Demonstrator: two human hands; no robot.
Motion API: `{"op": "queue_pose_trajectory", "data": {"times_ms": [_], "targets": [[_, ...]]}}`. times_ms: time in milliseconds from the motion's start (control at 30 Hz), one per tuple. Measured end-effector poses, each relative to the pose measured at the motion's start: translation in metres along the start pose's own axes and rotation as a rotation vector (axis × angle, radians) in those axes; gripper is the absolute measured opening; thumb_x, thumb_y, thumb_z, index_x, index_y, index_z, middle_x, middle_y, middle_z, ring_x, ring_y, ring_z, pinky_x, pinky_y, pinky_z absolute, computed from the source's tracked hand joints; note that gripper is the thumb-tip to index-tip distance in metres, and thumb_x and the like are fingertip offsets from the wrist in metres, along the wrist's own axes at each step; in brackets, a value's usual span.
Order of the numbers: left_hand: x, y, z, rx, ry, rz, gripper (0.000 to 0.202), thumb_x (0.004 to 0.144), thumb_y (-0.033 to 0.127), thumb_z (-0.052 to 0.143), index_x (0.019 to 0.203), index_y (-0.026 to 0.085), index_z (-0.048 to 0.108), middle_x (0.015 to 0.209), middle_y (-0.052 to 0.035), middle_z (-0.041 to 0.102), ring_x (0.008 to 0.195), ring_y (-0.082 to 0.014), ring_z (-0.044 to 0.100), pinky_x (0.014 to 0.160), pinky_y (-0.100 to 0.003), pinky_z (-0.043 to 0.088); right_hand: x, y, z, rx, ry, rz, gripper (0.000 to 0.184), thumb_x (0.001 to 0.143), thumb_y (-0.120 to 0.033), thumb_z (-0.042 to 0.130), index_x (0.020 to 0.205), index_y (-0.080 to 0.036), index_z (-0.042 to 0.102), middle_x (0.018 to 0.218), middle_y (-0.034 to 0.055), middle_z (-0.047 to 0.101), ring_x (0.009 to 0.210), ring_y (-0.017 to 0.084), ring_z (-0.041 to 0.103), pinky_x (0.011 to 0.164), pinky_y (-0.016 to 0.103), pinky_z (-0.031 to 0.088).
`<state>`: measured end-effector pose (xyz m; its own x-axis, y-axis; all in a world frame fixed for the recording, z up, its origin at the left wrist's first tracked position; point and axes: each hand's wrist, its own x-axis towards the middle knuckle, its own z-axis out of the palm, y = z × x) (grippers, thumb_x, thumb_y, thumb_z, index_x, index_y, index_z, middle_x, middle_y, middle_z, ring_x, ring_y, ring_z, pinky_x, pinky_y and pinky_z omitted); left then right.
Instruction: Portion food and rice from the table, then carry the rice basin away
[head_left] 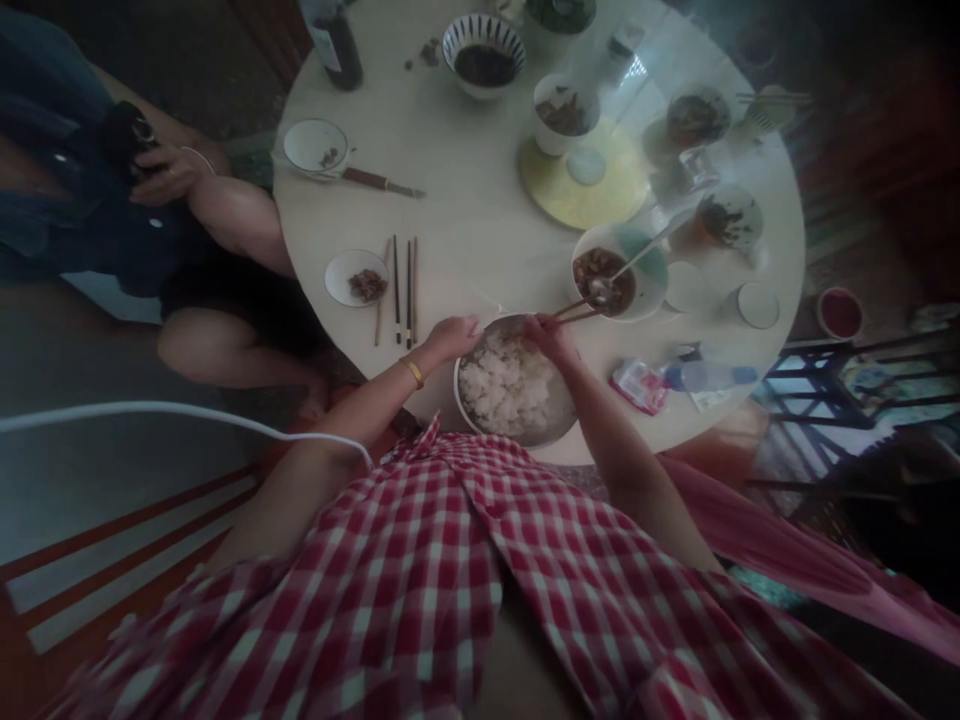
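A wide bowl of white rice sits at the table's near edge, right in front of me. My left hand, with a gold bracelet at the wrist, is closed at the bowl's upper left rim and seems to grip it; the fingertips are blurred. Over the bowl's upper edge, my right hand is closed around wooden chopsticks. Their ends point right, toward a bowl of brown stew with a metal spoon in it.
The round table carries more bowls, a dark bottle, a knife and a small meat plate beside several chopsticks. A red-and-white packet and a clear bottle lie right. Another person sits left. A white cable crosses nearby.
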<state>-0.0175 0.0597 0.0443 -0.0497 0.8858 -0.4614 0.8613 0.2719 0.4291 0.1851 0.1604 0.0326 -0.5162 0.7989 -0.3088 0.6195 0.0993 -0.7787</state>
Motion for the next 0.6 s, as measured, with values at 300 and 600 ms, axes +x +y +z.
{"op": "queue_pose_trajectory", "data": {"times_ms": [300,600], "targets": [[0.000,-0.002,0.006,-0.008,-0.017,0.008,0.039,0.097,0.037,0.037,0.116,0.017,0.064,0.110,-0.0134,0.071,0.100,-0.0244,0.066,0.083,-0.032,0.046,-0.005,-0.006,-0.001,0.065,-0.028,-0.048,0.051,0.086,-0.063,0.040,0.065,-0.020,0.056,0.060,0.0013,0.059,0.059,0.014,0.054,0.058,0.023,0.040],[0.000,-0.001,0.006,0.006,-0.020,-0.004,0.040,0.097,0.038,0.036,0.117,0.016,0.063,0.108,-0.0132,0.071,0.098,-0.0232,0.066,0.083,-0.031,0.046,-0.013,0.004,0.011,0.068,-0.096,0.060,0.049,0.086,-0.058,0.041,0.058,-0.020,0.053,0.052,0.0008,0.055,0.049,0.013,0.049,0.049,0.024,0.036]]}}
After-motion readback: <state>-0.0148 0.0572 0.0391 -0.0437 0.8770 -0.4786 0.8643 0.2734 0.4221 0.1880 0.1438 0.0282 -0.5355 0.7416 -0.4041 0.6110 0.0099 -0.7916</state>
